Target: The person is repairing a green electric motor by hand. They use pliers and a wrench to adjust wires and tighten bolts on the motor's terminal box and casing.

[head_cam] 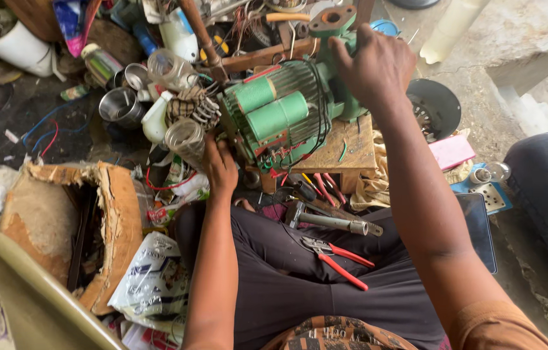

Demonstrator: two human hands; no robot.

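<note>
A green electric motor pump (284,113) lies on a small wooden block (345,152) in front of me. My right hand (371,65) grips the pump end at the far side. My left hand (221,165) holds the near left end of the motor body by its rear cover. Red and black wires hang from the motor's terminal side. On my lap lie red-handled pliers (339,256) and a metal hammer (332,220).
Steel cups (121,107), plastic bottles and jars (170,68) crowd the left. A torn foam cushion (73,227) and printed plastic bag (154,279) lie lower left. A black fan cover (436,104), pink pad (452,152) and another person's knee (546,194) are to the right.
</note>
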